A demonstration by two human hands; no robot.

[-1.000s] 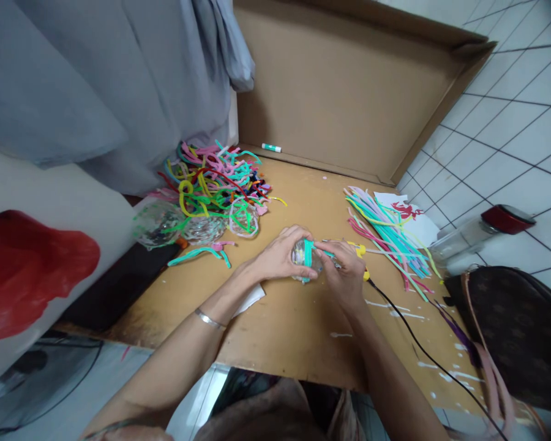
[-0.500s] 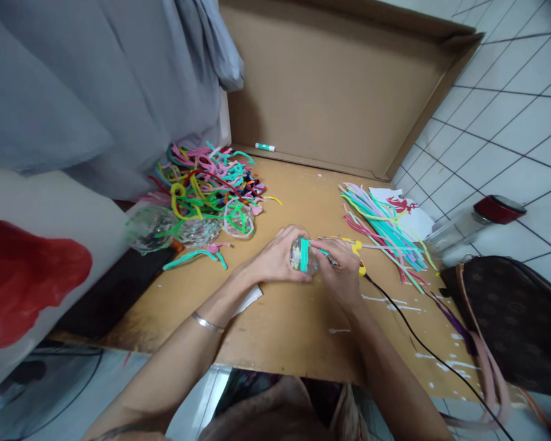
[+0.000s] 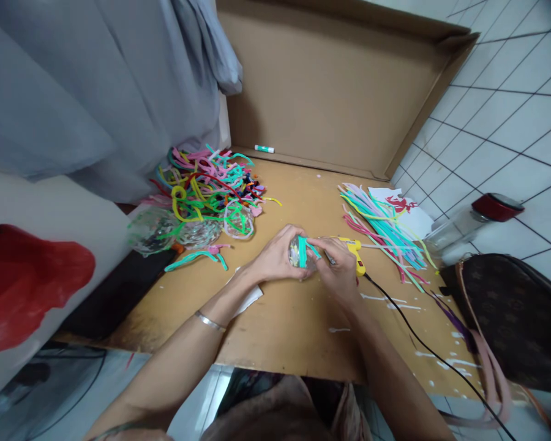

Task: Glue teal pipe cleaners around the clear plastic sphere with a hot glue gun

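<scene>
Head view: free end of the teal fuzzy strip (image 3: 302,252) has been shifted closer to the clear, round, plastic-looking object (image 3: 294,252) since the earlier frame. Object is grasped in the left hand (image 3: 278,254) over the tan tabletop (image 3: 284,324). Strip is touched by fingertips of the right hand (image 3: 338,266); whether pinched cannot be told. Yellow glue gun (image 3: 359,257) is partly hidden behind that hand.
</scene>
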